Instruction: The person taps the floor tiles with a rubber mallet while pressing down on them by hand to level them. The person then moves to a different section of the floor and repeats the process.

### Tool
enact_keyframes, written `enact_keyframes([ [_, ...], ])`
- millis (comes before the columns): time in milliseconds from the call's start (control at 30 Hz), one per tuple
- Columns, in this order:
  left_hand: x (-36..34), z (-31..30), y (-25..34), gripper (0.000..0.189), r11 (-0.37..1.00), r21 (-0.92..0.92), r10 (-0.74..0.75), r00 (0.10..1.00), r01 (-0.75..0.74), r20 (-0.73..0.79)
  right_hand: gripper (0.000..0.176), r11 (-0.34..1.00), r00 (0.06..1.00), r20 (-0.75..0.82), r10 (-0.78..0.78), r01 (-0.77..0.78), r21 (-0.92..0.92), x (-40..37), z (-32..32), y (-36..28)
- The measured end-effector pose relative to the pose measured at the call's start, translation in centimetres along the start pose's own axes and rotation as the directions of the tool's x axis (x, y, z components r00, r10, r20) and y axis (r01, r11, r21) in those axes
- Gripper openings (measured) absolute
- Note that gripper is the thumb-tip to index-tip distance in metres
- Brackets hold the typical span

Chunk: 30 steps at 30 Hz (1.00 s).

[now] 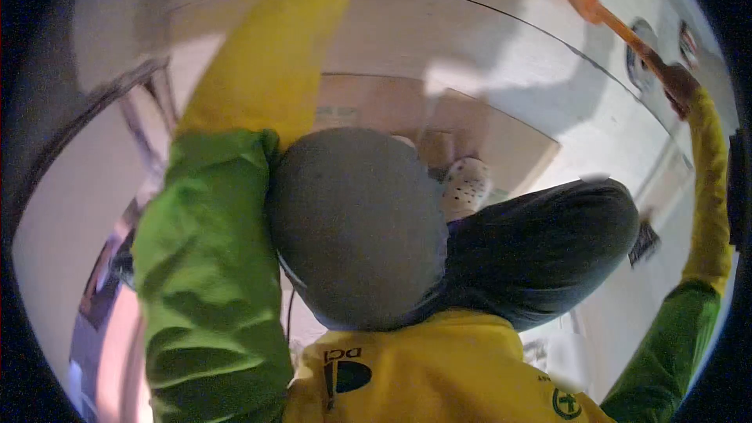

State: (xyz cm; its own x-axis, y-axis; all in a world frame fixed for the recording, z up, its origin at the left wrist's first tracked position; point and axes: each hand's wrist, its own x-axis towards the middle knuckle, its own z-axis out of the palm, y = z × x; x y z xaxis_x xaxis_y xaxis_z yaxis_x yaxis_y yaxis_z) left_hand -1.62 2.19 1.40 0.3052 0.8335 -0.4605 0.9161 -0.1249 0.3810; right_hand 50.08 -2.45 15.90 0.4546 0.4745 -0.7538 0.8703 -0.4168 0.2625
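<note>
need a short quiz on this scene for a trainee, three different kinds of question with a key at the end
1. Which hand grips the orange tool?
2. True or false: the shoe showing between the knees is solid black.
3. Fill in the blank: the left sleeve is yellow at the forearm and ____ higher up the arm.

Key:
1. The right hand.
2. False; it is whitish with dark spots.
3. Green.
</note>
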Motion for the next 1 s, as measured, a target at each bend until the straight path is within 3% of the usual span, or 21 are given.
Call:
enact_keyframes([
  [100,-7.3,7.5,-2.3,0.107,0.965,-0.023,0.26,0.965,-0.262,-0.042,0.072,0.962,1.0,0.005,0.006,-0.004,-0.272,-2.2,-0.5,-1.8],
  [233,-22.8,9.7,-3.9,0.09,0.949,-0.167,0.274,0.961,-0.267,0.024,0.076,0.863,0.999,-0.021,0.047,-0.051,-0.502,-2.4,-2.9,-4.3],
  [333,-29.4,9.4,-3.3,0.089,0.972,-0.212,0.123,0.986,-0.098,0.111,0.081,0.825,1.0,0.002,0.012,-0.009,-0.565,-1.5,-4.2,-6.6],
  [400,-32.6,7.1,-1.1,0.086,0.931,-0.365,0.078,0.96,0.026,0.267,0.081,0.753,0.995,0.038,-0.094,0.096,-0.651,-0.8,-5.1,-7.7],
  [467,-34.5,4.2,2.2,0.084,0.919,-0.394,0.1,0.96,0.012,0.261,0.081,0.71,0.986,0.059,-0.154,0.152,-0.687,0.7,-5.6,-8.4],
  [533,-34.7,1.8,4.6,0.082,0.891,-0.453,0.134,0.957,-0.003,0.257,0.08,0.537,0.964,0.147,-0.221,0.246,-0.807,2.3,-7.0,-10.0],
  [567,-34.9,0.7,4.9,0.081,0.879,-0.475,0.177,0.958,-0.05,0.227,0.08,0.52,0.98,0.061,-0.188,0.152,-0.84,-0.1,-6.6,-11.8],
  [633,-34.0,-1.0,4.9,0.08,0.86,-0.501,0.223,0.955,-0.098,0.196,0.081,0.534,0.975,0.102,-0.198,0.195,-0.823,0.2,-7.1,-11.8],
  [667,-33.2,-2.0,4.6,0.078,0.92,-0.373,0.187,0.97,-0.119,0.153,0.082,0.547,0.968,0.141,-0.209,0.235,-0.804,0.8,-7.4,-11.7],
  [700,-32.4,-2.4,4.0,0.075,0.963,-0.237,0.156,0.983,-0.13,0.097,0.084,0.467,0.967,0.13,-0.22,0.222,-0.856,2.6,-7.3,-10.9],
  [733,-31.6,-2.2,3.4,0.075,0.961,-0.247,0.152,0.985,-0.127,0.086,0.085,0.501,0.974,0.101,-0.201,0.191,-0.844,1.4,-7.1,-11.0],
  [800,-29.7,-1.7,2.0,0.072,0.957,-0.26,0.122,0.992,-0.126,-0.032,0.087,0.428,0.971,0.087,-0.221,0.177,-0.886,0.6,-6.7,-10.9],
  [900,-23.6,1.1,-3.7,0.076,0.959,-0.285,-0.053,0.984,0.003,-0.168,0.075,0.389,0.965,0.052,-0.256,0.152,-0.909,1.4,-6.2,-9.0],
  [1000,-17.8,2.0,-11.8,0.088,0.965,-0.14,-0.235,0.967,0.22,-0.102,0.063,0.327,0.942,0.039,-0.333,0.154,-0.932,4.5,-5.4,-5.6],
])
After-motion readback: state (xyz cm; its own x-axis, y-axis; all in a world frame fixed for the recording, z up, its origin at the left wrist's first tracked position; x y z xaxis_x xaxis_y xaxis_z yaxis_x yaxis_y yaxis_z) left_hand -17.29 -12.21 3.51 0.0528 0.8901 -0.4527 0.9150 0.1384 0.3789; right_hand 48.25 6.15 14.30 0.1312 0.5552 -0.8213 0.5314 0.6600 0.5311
